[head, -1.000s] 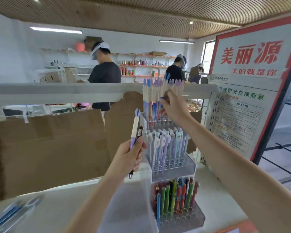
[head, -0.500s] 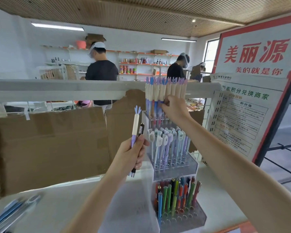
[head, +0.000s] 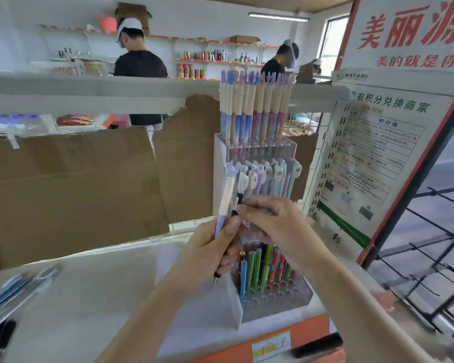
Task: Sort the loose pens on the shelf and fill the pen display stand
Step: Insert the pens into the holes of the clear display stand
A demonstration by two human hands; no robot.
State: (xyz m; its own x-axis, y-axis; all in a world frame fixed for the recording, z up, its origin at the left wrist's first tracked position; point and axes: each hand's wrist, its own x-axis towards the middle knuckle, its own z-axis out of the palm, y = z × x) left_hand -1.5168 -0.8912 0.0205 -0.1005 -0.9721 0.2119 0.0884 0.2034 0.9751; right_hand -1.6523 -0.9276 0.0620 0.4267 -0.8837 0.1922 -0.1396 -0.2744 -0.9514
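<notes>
My left hand (head: 207,254): fingers curled round two pens (head: 227,199). My right hand (head: 270,221): fingers pinching the black pen (head: 238,203) above them.

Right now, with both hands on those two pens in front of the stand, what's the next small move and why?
Probably draw the black pen out of the left hand with the right hand, whose fingertips already pinch its top. The left hand grips it together with a cream and purple pen, and the display stand shows empty holes in the front of its bottom tier.
</notes>
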